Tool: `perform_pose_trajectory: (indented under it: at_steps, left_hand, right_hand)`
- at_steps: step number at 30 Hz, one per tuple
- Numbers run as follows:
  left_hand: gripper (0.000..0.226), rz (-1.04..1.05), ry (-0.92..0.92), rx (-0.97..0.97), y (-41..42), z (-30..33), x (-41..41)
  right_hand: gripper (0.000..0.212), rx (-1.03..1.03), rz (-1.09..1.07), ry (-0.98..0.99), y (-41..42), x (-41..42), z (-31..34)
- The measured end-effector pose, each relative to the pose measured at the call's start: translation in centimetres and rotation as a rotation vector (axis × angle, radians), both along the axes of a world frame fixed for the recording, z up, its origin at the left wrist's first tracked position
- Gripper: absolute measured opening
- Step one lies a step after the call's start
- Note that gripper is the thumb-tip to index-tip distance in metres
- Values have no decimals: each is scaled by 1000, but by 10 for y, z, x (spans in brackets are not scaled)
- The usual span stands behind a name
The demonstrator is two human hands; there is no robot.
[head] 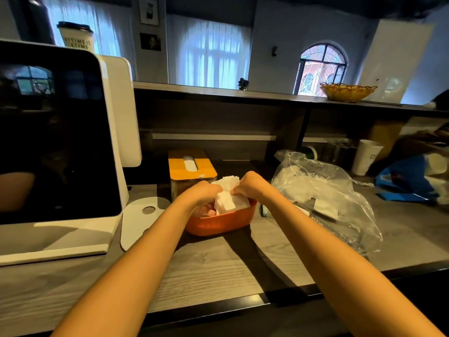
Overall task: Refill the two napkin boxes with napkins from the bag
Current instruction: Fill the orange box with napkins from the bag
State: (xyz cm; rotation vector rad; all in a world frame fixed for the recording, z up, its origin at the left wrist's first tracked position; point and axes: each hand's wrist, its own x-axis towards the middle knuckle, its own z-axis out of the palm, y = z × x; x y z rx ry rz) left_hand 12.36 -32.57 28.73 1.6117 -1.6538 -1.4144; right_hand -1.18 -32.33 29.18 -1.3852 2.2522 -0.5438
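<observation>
From the head camera I see both forearms reaching up the middle of the frame to an orange napkin box (220, 223) that sits open on the grey wood-grain counter (218, 263), just below centre. My left hand (202, 194) has its fingers curled down around the left side of a stack of white napkins (229, 198), and my right hand (250, 187) pinches the same stack from the right, knuckles up. The stack stands tilted inside the open box, its upper edge rising above both hands and its lower end inside the rim.

Directly behind it, a little above centre, stands the second napkin box (192, 167), with a yellow-orange lid closed on it and a bit of white paper showing in the lid's slot. I cannot tell how full it is.

To the right of centre lies the clear plastic bag (325, 193), crumpled on the counter, with white napkins visible through the film. It lies just beside the open box but I cannot tell whether they touch.

The left of the frame is taken up by a white point-of-sale terminal with a dark screen (56, 132); its flat white base reaches close to the open box. At the right edge I see a white paper cup (365, 156) and a blue bag (408, 178). On the raised shelf at the upper right rests a woven yellow basket (347, 92), and at the upper left a lidded paper cup (76, 36) shows above the terminal
</observation>
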Motion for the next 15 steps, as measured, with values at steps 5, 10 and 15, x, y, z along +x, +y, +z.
perform_pose_trajectory:
  at_steps: [5, 10, 15]
  left_hand:
    - [35, 90, 39, -169, -6, -3, 5]
    - [59, 67, 64, -31, -1, -2, 11]
    - [73, 82, 127, 23, -6, -8, 18]
  right_hand:
    - [39, 66, 58, 122, 1, 3, 1]
    - [32, 16, 85, 264, 2, 9, 7]
    - [25, -365, 82, -8, 3, 15, 11]
